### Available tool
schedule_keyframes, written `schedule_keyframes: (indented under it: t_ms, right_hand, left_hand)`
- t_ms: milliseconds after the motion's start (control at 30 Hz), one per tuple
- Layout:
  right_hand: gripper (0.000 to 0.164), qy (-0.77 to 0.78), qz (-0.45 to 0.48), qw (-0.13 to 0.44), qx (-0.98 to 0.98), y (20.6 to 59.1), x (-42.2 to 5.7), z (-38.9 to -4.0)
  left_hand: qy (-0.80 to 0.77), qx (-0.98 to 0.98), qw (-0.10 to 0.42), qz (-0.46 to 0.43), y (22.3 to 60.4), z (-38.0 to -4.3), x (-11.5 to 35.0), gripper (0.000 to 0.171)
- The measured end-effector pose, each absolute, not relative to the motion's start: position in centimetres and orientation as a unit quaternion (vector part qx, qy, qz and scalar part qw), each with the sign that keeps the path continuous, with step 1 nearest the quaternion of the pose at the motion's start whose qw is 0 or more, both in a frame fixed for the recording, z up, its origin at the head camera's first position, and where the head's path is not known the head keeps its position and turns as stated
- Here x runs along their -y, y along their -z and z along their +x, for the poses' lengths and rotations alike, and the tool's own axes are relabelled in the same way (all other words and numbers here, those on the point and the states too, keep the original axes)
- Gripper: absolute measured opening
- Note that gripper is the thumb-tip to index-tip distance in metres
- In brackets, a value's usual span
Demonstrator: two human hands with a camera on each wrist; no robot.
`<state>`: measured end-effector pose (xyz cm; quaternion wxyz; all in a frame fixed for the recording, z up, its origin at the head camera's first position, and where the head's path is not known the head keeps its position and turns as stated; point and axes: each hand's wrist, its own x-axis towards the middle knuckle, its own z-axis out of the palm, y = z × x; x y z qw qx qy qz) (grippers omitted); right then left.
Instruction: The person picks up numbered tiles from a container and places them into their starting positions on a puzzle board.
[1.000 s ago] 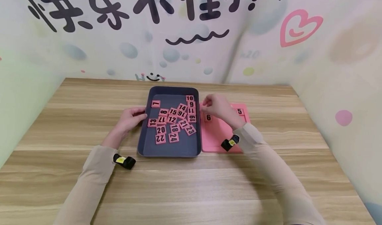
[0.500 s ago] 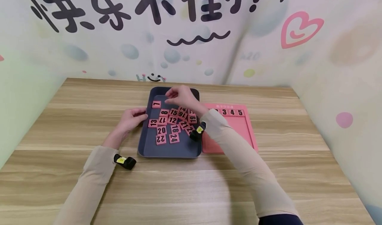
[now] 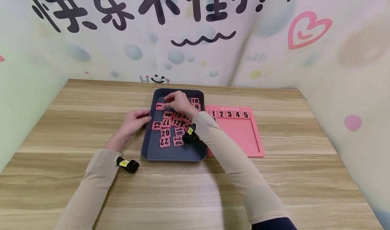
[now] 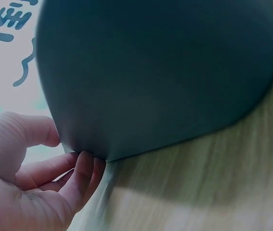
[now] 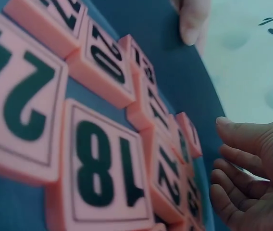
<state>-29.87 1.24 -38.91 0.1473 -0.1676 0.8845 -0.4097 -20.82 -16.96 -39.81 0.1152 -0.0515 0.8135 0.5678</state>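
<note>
A dark blue-grey tray (image 3: 169, 154) holds several pink number tiles. My left hand (image 3: 134, 123) grips the tray's left side, thumb over the rim and fingers against the outer wall, as the left wrist view shows too. Over the tray's upper part, my right hand (image 3: 178, 102) has its fingertips beside the number 7 tile (image 3: 159, 106). In the right wrist view the thumb and bent fingers (image 5: 232, 159) stand apart with no tile visible between them. Nearer that camera lie the 18 tile (image 5: 103, 166) and the 24 tile (image 5: 23, 96). The right arm hides some tiles.
To the tray's right lies a pink board (image 3: 237, 135) with tiles 1 to 5 along its top row. A 6 tile (image 3: 215, 120) below the 1 is partly hidden by the right sleeve. A printed wall (image 3: 195, 60) stands behind the wooden table (image 3: 170, 196).
My right hand has moved left from the pink board to the tray, then slightly down toward the 7 tile. The left hand has kept its place on the tray.
</note>
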Motion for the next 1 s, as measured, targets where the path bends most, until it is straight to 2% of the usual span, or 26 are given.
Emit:
schedule_keyframes:
  t_ms: [300, 700, 1000]
  right_hand:
    - [0.039, 0.368, -0.172, 0.146, -0.902, 39.6, -0.3, -29.9]
    - [0.023, 0.287, -0.213, 0.117, -0.927, 39.0, 0.9, -29.4]
    - [0.023, 0.314, -0.214, 0.093, -0.92, 38.0, -0.2, -29.2]
  left_hand:
    - [-0.566, -0.814, 0.118, -0.049, 39.8, -20.9, 17.0, 0.043]
    - [-0.562, -0.819, 0.111, -0.044, 40.0, -20.9, 17.1, 0.042]
    - [-0.569, -0.813, 0.113, -0.044, 39.9, -20.9, 17.1, 0.042]
